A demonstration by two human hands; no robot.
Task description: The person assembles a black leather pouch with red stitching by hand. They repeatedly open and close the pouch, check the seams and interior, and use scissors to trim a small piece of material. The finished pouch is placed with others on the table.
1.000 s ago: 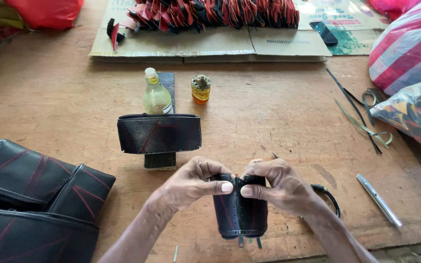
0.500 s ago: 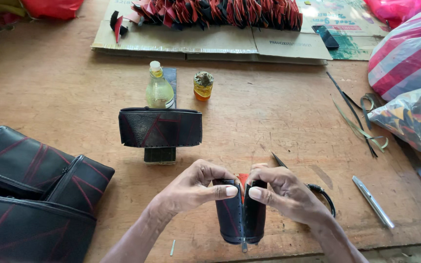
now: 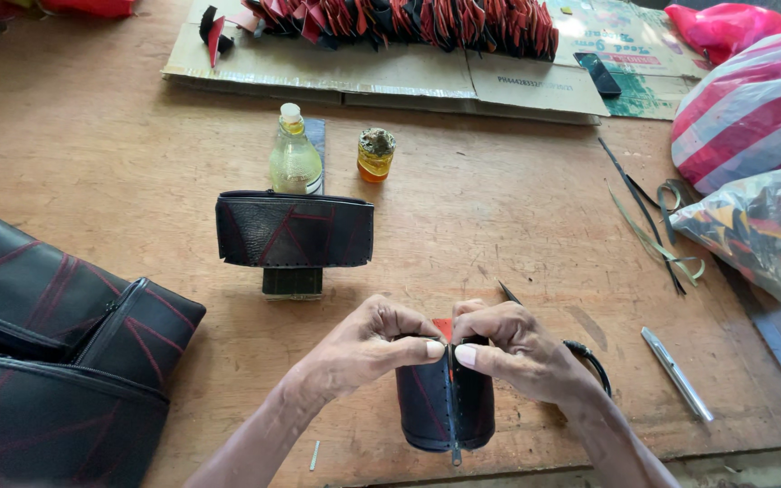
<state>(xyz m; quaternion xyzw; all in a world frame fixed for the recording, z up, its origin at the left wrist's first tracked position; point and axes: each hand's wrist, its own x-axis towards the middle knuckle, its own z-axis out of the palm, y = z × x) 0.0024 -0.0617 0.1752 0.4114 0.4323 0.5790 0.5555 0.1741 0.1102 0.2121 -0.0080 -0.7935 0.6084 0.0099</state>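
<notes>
A small black leather pouch (image 3: 445, 407) with thin red lines and a zip running down its middle stands near the table's front edge. My left hand (image 3: 363, 348) and my right hand (image 3: 512, 352) pinch its top from either side, thumbs nearly touching, and a bit of red lining shows between them. A black cord loop (image 3: 589, 361) lies just behind my right wrist. A thin dark tool tip (image 3: 508, 292) pokes out above my right hand.
A wider black pouch (image 3: 294, 230) rests on a dark block, with a clear bottle (image 3: 294, 158) and a small amber jar (image 3: 376, 154) behind. Black bags (image 3: 47, 361) lie left. Cardboard (image 3: 390, 77) with red-black pieces is far; striped bag (image 3: 752, 99), scissors (image 3: 671, 194), silver pen (image 3: 675, 372) right.
My hands have squeezed the pouch's top narrower, bringing its two halves together along the zip. The view has shifted slightly.
</notes>
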